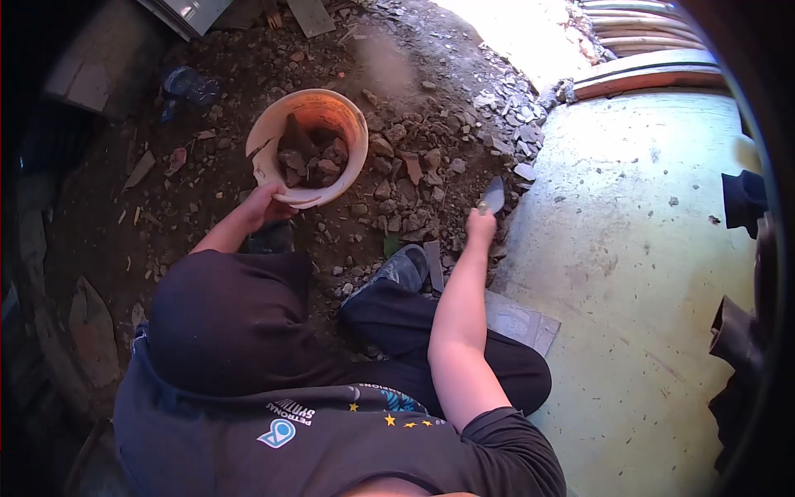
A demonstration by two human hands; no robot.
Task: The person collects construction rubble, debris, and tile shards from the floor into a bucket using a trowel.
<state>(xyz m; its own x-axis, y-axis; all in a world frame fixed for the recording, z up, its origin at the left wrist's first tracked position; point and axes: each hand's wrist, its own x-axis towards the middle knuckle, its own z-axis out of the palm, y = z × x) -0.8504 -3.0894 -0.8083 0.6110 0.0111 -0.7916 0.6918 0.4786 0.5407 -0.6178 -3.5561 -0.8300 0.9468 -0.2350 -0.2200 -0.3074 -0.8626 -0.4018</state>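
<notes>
My left hand [263, 205] grips the near rim of a pale plastic bucket [358, 153], which tilts toward me and has a crack in its left side. Chunks of rubble [310, 166] lie inside it. To the right, my right hand [481, 224] is closed round the handle of a trowel [494, 195], its blade pointing away from me at the edge of the debris. Between bucket and trowel spreads a heap of broken stones [414, 170] on the dirt. My fingers on the trowel handle are partly hidden.
A large pale green panel [629, 248] lies on my right. A crushed plastic bottle [190, 85] is at the upper left. My sandalled foot [397, 269] rests near the stones, beside a grey tile piece [517, 321]. Wooden poles [642, 29] lie at the upper right.
</notes>
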